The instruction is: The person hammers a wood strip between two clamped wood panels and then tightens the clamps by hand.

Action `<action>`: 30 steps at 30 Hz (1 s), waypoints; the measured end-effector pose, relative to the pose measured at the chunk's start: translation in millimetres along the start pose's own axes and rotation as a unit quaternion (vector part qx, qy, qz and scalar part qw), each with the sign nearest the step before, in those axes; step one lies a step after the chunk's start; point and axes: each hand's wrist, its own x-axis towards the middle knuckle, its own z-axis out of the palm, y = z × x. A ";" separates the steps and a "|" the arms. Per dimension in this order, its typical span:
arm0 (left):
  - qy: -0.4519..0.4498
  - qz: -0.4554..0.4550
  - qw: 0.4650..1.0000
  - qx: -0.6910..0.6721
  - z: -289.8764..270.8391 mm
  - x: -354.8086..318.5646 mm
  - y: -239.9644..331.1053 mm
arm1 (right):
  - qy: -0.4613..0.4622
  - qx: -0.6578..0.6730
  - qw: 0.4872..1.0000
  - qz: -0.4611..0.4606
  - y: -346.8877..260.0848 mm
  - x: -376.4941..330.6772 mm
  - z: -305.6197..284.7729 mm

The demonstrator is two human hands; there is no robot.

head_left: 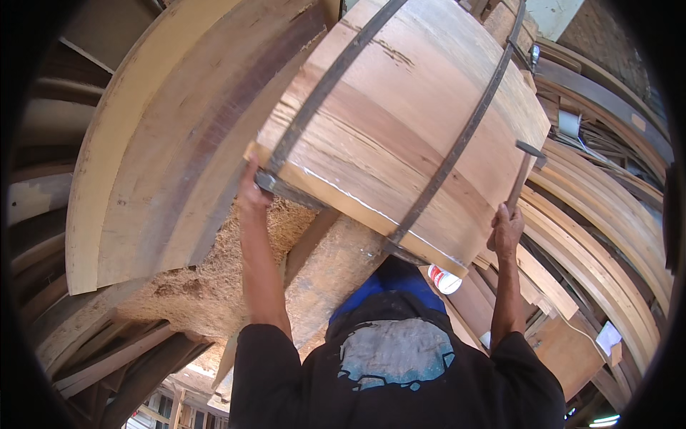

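Two dark bar clamps (324, 96) spanned the broad wooden panel (400, 121) in the head view, and there it lay, skewed across the middle, a pale strip (350, 207) along its near edge! Over on the right, the right hand (506, 229) was closed around a hammer (519, 182), its head seen against the panel's right edge. And the left hand (254, 189)? At the strip's left end, beside a clamp's end, fingers partly curled, grip impossible to tell. Below it, sawdust (200, 286) everywhere!
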 end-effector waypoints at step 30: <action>-0.054 -0.060 0.996 -0.046 55.0 -73.1 -109.5 | -0.037 -0.094 0.994 0.050 81.4 9.0 -14.3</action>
